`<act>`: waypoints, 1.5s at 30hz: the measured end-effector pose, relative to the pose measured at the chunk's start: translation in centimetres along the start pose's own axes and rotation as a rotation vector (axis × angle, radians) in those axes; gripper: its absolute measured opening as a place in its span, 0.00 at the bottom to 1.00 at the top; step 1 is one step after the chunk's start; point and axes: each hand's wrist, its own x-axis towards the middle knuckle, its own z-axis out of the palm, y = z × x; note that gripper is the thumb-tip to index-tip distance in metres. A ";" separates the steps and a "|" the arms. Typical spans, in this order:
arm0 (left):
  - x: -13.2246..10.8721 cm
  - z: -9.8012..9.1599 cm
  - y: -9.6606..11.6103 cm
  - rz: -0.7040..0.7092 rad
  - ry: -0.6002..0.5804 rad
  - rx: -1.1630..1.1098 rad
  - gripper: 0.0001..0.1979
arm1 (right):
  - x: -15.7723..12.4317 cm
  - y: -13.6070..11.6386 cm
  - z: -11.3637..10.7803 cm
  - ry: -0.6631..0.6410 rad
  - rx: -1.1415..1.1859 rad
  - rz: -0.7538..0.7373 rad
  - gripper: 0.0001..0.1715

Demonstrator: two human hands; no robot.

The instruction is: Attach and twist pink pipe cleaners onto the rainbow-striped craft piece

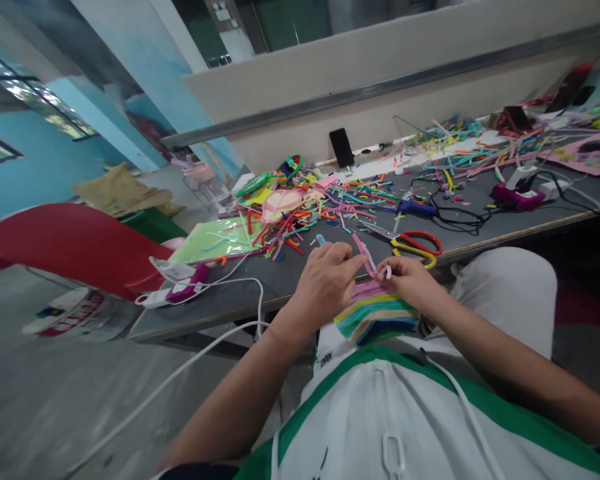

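At the table's front edge, my right hand pinches a pale pink pipe cleaner, bent and curled at its lower end. My left hand is partly closed beside it, with the index finger against the pipe cleaner and the thumb hidden. Below both hands, over my lap, hangs a striped panel of pipe cleaners in pink, yellow, green, tan and blue. Scissors with red and yellow handles lie just beyond my right hand.
Many cut pipe cleaners cover the table. A blue glue gun with a black cord lies behind the scissors. A phone leans at the back. Purple-and-white power strips and white cables sit at left; a red chair stands beyond.
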 end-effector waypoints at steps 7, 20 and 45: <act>0.0 0.6 0.8 -0.027 -0.105 -0.004 0.12 | -0.2 0.3 -0.5 0.036 -0.140 -0.063 0.10; -0.7 3.2 0.6 -0.111 -0.024 -0.082 0.18 | 0.7 1.6 0.1 0.065 -0.143 0.016 0.08; -1.6 -0.1 3.0 -0.422 0.135 -0.514 0.06 | 0.0 -0.9 -0.3 0.006 -0.489 -0.196 0.10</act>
